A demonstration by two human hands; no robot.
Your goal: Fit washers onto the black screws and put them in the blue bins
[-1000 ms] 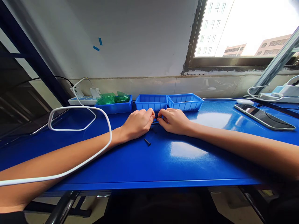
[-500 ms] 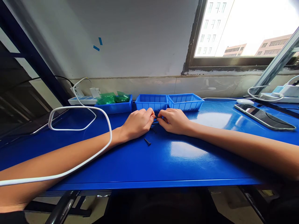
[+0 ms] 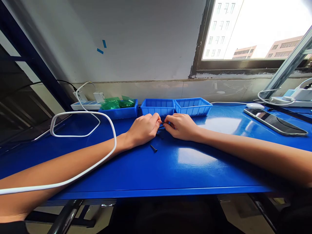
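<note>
Bench: blue bench [image 3: 185, 169] under a window, three blue bins along the wall.
Hands: left hand [image 3: 143, 129] and right hand [image 3: 181, 126] meet fingertip to fingertip, both curled and pinching a small dark part [image 3: 162, 123] between them, just in front of the middle bin [image 3: 158, 107].
Loose piece: one black screw [image 3: 153, 148] lies untouched near the left wrist.
Bins: left bin [image 3: 120, 110] holds green bags; right bin [image 3: 193, 106] looks empty.
Progress: early, I judge — nothing visibly dropped in the middle bin yet.
</note>
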